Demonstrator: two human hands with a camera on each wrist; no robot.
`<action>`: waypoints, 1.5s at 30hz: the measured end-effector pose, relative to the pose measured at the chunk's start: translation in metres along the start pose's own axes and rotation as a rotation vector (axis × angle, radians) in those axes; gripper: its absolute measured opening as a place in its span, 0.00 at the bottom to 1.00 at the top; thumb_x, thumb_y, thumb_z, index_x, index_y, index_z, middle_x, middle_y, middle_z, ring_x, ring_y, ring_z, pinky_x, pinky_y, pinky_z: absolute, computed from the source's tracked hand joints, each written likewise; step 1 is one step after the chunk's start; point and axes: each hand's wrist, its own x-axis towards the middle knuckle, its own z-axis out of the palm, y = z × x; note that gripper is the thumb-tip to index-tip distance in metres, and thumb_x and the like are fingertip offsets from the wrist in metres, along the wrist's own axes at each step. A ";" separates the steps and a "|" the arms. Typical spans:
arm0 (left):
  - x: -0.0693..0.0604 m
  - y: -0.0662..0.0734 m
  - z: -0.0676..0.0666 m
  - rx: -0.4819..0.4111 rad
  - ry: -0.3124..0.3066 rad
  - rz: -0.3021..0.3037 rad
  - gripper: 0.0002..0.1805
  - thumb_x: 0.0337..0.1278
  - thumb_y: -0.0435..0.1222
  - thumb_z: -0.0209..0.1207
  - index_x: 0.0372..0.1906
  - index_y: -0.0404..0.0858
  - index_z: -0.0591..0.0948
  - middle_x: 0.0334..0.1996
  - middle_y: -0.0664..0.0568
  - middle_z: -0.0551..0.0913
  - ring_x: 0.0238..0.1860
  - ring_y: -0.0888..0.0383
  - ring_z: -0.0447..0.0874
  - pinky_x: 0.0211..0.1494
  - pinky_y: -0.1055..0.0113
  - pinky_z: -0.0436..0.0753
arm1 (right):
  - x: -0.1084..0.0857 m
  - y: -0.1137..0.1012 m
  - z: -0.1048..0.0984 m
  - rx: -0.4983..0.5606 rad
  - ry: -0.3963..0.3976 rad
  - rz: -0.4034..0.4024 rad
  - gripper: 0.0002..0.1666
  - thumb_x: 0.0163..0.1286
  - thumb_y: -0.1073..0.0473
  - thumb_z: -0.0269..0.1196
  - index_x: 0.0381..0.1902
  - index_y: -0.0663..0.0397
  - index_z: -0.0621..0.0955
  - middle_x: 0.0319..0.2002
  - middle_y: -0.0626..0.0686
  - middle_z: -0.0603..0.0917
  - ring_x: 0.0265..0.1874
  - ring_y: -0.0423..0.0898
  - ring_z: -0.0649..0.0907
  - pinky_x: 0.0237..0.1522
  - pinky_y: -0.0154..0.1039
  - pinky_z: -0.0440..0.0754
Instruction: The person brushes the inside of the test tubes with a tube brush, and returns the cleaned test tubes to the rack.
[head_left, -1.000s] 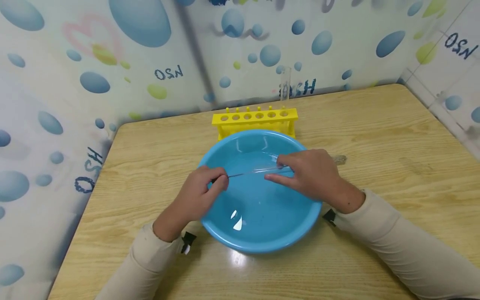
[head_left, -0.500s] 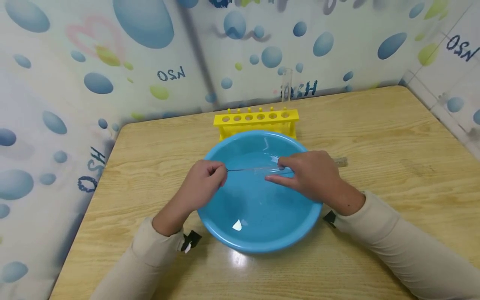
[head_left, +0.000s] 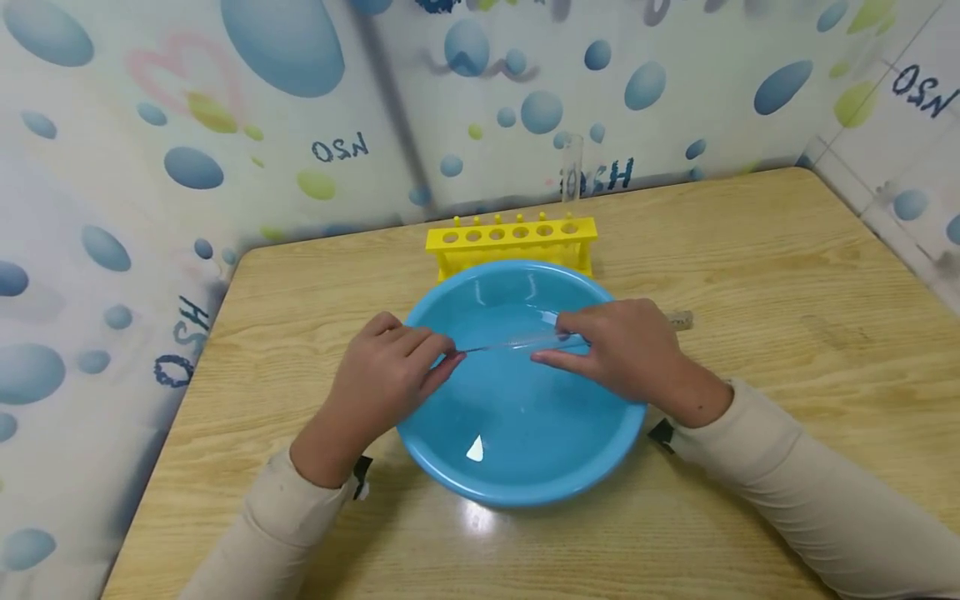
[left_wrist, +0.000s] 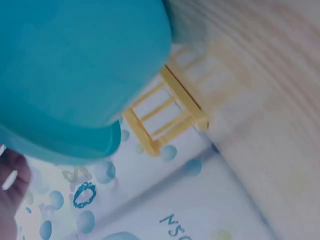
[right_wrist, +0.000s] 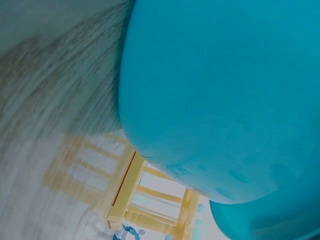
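In the head view my left hand (head_left: 386, 367) pinches the thin wire handle of a test tube brush (head_left: 480, 347) between thumb and fingers. Its wire runs into a clear test tube (head_left: 528, 340), tilted nearly level above a blue basin (head_left: 517, 492). My right hand (head_left: 626, 346) holds the tube from the right, index finger curled over it and thumb below; the hand hides the tube's far part. The brush head is hard to make out. Part of my left hand (left_wrist: 11, 182) shows at the left wrist view's edge; the right wrist view shows the basin's outside (right_wrist: 210, 100).
A yellow test tube rack (head_left: 510, 237) stands behind the basin, with one clear test tube (head_left: 572, 171) upright in its right-end hole. A short grey-brown piece (head_left: 681, 320) shows just beyond my right hand. The wooden table (head_left: 750, 275) meets a patterned wall behind.
My left hand has turned and shifted its fingers on the brush wire, dipping slightly and spreading from a tighter fist. The right hand and the tube have stayed almost in place.
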 end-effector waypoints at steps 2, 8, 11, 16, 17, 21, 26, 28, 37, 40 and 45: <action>0.000 -0.001 -0.002 0.044 0.037 0.047 0.14 0.51 0.43 0.74 0.35 0.39 0.84 0.24 0.52 0.86 0.24 0.56 0.84 0.32 0.63 0.79 | 0.000 0.000 0.000 0.002 0.004 -0.002 0.24 0.61 0.31 0.67 0.32 0.44 0.85 0.14 0.42 0.78 0.12 0.38 0.68 0.17 0.33 0.59; 0.000 -0.002 -0.006 0.107 0.023 0.138 0.13 0.58 0.46 0.69 0.36 0.40 0.83 0.20 0.53 0.78 0.19 0.58 0.75 0.23 0.69 0.72 | 0.000 0.000 -0.001 -0.004 -0.010 0.008 0.24 0.61 0.31 0.67 0.33 0.45 0.86 0.15 0.43 0.79 0.13 0.38 0.70 0.17 0.33 0.60; 0.000 -0.002 -0.005 0.097 0.002 0.148 0.14 0.54 0.46 0.71 0.35 0.40 0.83 0.19 0.53 0.77 0.19 0.58 0.73 0.22 0.70 0.71 | 0.001 -0.001 -0.001 -0.013 -0.036 0.024 0.25 0.61 0.30 0.66 0.34 0.44 0.85 0.15 0.43 0.79 0.13 0.39 0.70 0.18 0.33 0.61; -0.002 -0.001 -0.005 -0.088 -0.067 0.059 0.10 0.53 0.41 0.72 0.31 0.40 0.84 0.19 0.54 0.78 0.19 0.59 0.73 0.23 0.71 0.75 | 0.001 -0.001 -0.001 -0.017 -0.063 0.037 0.25 0.61 0.29 0.65 0.34 0.43 0.85 0.15 0.42 0.78 0.13 0.39 0.70 0.18 0.34 0.61; -0.002 0.000 -0.005 -0.157 -0.090 0.019 0.09 0.57 0.41 0.70 0.30 0.41 0.84 0.18 0.55 0.78 0.19 0.60 0.72 0.23 0.71 0.75 | 0.001 -0.001 -0.001 -0.015 -0.061 0.036 0.25 0.61 0.29 0.65 0.34 0.43 0.85 0.15 0.42 0.78 0.14 0.39 0.70 0.18 0.34 0.61; -0.001 0.003 -0.007 -0.516 -0.217 -0.203 0.10 0.66 0.37 0.62 0.27 0.41 0.82 0.18 0.59 0.75 0.21 0.65 0.69 0.25 0.72 0.73 | 0.000 0.000 0.000 -0.008 -0.052 0.030 0.25 0.61 0.29 0.66 0.34 0.42 0.85 0.15 0.42 0.78 0.13 0.39 0.69 0.18 0.34 0.61; 0.004 0.004 -0.013 -0.917 -0.422 -0.520 0.18 0.75 0.36 0.53 0.24 0.38 0.80 0.17 0.58 0.74 0.21 0.60 0.71 0.28 0.69 0.74 | 0.000 0.000 -0.001 0.000 -0.037 0.021 0.24 0.61 0.29 0.66 0.33 0.42 0.85 0.14 0.41 0.77 0.13 0.39 0.69 0.17 0.33 0.60; 0.006 0.004 -0.014 -1.008 -0.473 -0.602 0.20 0.76 0.37 0.50 0.24 0.35 0.79 0.16 0.55 0.73 0.22 0.57 0.72 0.30 0.68 0.74 | 0.000 0.000 -0.001 0.003 -0.035 0.019 0.24 0.61 0.29 0.66 0.33 0.42 0.85 0.14 0.41 0.77 0.13 0.39 0.69 0.17 0.34 0.59; 0.008 0.000 -0.017 -1.207 -0.529 -0.723 0.24 0.78 0.38 0.47 0.23 0.27 0.74 0.15 0.51 0.67 0.19 0.54 0.66 0.28 0.69 0.68 | 0.000 0.000 0.000 0.015 -0.025 0.012 0.23 0.60 0.31 0.67 0.32 0.42 0.84 0.13 0.41 0.76 0.13 0.39 0.69 0.17 0.34 0.60; 0.007 -0.001 -0.018 -1.234 -0.535 -0.725 0.24 0.78 0.37 0.47 0.22 0.27 0.73 0.14 0.52 0.65 0.18 0.56 0.63 0.27 0.69 0.66 | 0.000 0.000 0.000 0.020 -0.022 0.008 0.23 0.60 0.31 0.67 0.31 0.42 0.84 0.13 0.41 0.75 0.13 0.39 0.68 0.17 0.34 0.59; 0.006 -0.002 -0.021 -1.257 -0.537 -0.732 0.25 0.78 0.38 0.47 0.22 0.25 0.72 0.13 0.53 0.63 0.17 0.58 0.61 0.23 0.70 0.63 | 0.000 0.000 -0.001 0.024 -0.031 0.010 0.24 0.61 0.30 0.66 0.32 0.42 0.85 0.14 0.41 0.76 0.13 0.39 0.68 0.17 0.34 0.60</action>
